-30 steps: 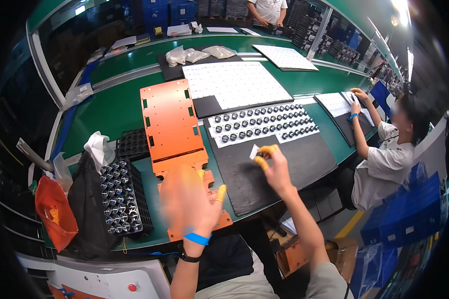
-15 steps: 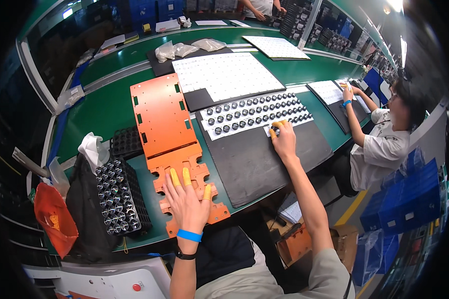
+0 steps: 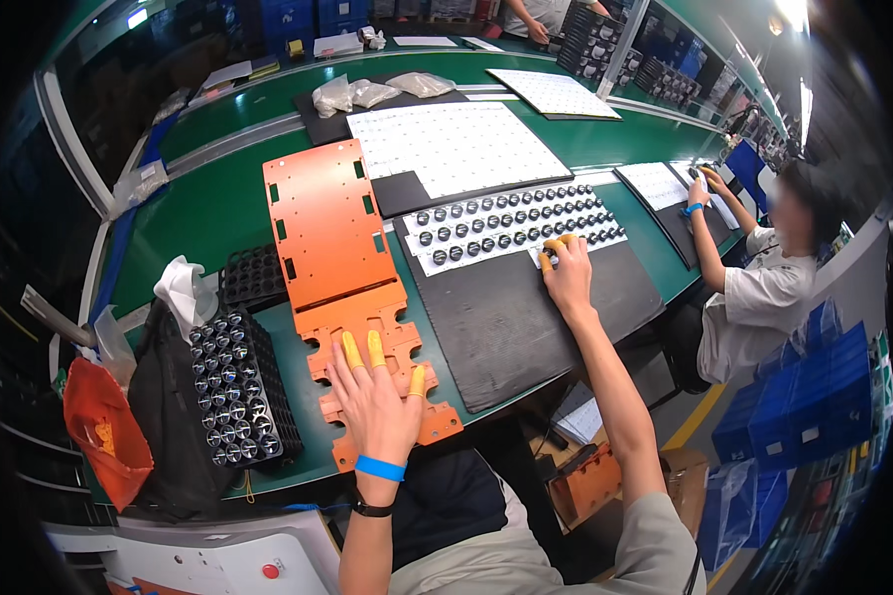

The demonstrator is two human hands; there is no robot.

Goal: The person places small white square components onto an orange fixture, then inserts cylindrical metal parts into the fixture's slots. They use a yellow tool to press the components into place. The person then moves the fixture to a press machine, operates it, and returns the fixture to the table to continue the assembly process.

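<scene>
My left hand (image 3: 379, 409) lies with its fingers spread on the notched lower end of an orange fixture plate (image 3: 329, 238). It holds nothing, and yellow finger covers sit on some fingertips. My right hand (image 3: 570, 278) is bent over the front edge of a white sheet, its covered fingers closed around a small round black knob (image 3: 547, 260), partly hidden by them. Beside that hand, several rows of similar black knobs (image 3: 486, 246) stand on the white sheet, which rests on a black mat (image 3: 506, 342).
Left of the fixture stands a black tray of shiny round parts (image 3: 230, 397), next to an open orange bag (image 3: 104, 436). Behind the mat lies a large white sheet (image 3: 456, 149), with plastic bags (image 3: 372, 93) beyond. A co-worker (image 3: 764, 268) handles parts at the right.
The view has shifted slightly. My left hand stays on the fixture and my right hand stays on the knob. The co-worker's hands have moved a little.
</scene>
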